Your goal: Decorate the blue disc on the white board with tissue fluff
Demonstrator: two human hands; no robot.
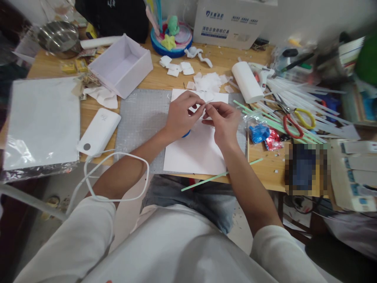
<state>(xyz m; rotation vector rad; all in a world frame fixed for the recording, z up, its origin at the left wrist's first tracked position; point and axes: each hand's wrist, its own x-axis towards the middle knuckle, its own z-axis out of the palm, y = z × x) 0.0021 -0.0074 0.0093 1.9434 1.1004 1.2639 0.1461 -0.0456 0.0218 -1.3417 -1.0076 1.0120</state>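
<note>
Over a white sheet of paper [193, 159] my left hand [181, 116] and my right hand [225, 122] meet fingertip to fingertip. Both are closed in a pinch on a small thin white piece [209, 101], which looks like paper or tissue; the fingers cover most of it. Under the left hand a bit of a blue object [186, 134] shows, its kind hidden. Torn white scraps [210, 81] lie just beyond the hands. A pale green stick [206, 180] crosses the table's front edge beside my right forearm.
On the right lie scissors [297, 118], translucent sticks [318, 98], a white roll [247, 82] and a blue packet [259, 133]. To the left are a white power bank [100, 131], an open white box [125, 80] and a looped white cable [118, 154] over my forearm.
</note>
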